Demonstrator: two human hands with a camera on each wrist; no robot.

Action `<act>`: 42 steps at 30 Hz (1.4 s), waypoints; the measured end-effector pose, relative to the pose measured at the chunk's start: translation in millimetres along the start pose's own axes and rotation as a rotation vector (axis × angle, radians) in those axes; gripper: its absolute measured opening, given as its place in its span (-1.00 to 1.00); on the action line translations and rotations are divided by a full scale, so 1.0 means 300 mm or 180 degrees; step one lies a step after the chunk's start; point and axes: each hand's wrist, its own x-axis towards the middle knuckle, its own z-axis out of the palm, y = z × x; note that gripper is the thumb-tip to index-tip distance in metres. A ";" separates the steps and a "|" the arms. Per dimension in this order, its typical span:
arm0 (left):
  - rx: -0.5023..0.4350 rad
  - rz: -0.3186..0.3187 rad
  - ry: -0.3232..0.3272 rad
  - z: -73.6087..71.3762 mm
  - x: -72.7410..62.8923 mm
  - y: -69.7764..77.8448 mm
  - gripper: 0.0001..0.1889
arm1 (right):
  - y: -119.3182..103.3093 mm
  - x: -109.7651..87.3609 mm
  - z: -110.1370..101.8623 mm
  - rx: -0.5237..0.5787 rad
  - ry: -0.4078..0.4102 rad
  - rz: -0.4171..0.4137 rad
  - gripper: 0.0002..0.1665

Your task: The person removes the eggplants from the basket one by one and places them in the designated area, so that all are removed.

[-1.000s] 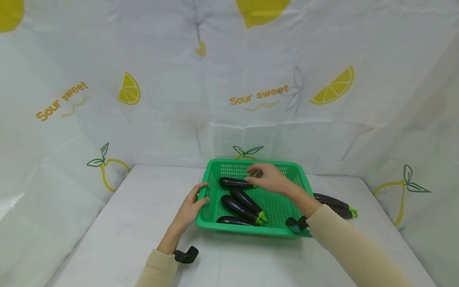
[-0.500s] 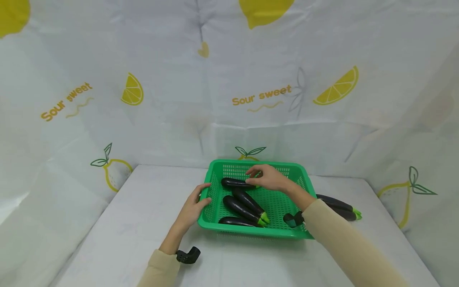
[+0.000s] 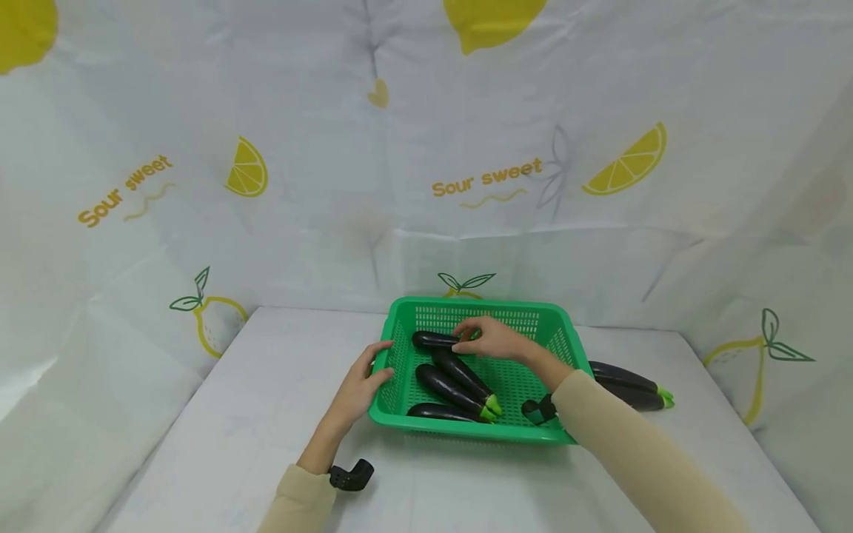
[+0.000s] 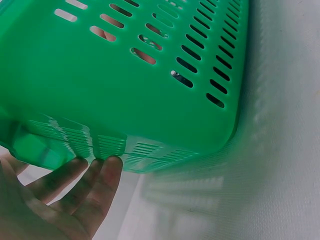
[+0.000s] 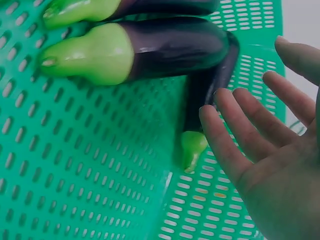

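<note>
A green plastic basket (image 3: 473,429) with slotted walls stands on the table and holds several dark purple eggplants with green caps. My left hand (image 3: 352,389) grips its left rim; in the left wrist view some fingers (image 4: 102,187) lie against the outer wall. Inside, my right hand (image 3: 496,342) hovers by the rear eggplant (image 3: 429,340), covering its cap end in the head view. The right wrist view has that eggplant (image 5: 202,100) beside my spread, slightly bent fingertips, with nothing held. Nearer the front lie a middle eggplant (image 3: 445,385) and a front eggplant (image 3: 440,411).
Outside the basket to the right, two more eggplants (image 3: 629,381) lie side by side on the white table (image 3: 266,370), partly behind the right forearm. A white sheet (image 3: 333,185) printed with lemons hangs behind and at both sides.
My right hand has lowered slightly toward the rear eggplant. The left hand keeps its place on the rim. The whole head view has shifted a little.
</note>
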 end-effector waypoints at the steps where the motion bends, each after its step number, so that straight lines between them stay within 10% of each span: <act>1: -0.0007 -0.0003 -0.0002 0.002 -0.001 0.000 -0.46 | 0.004 0.002 0.002 0.0002 -0.0021 0.0009 -0.49; 42: 0.0043 -0.0028 0.0012 0.002 0.003 -0.011 -0.48 | 0.019 0.034 0.049 -0.0385 -0.0254 0.0000 -0.58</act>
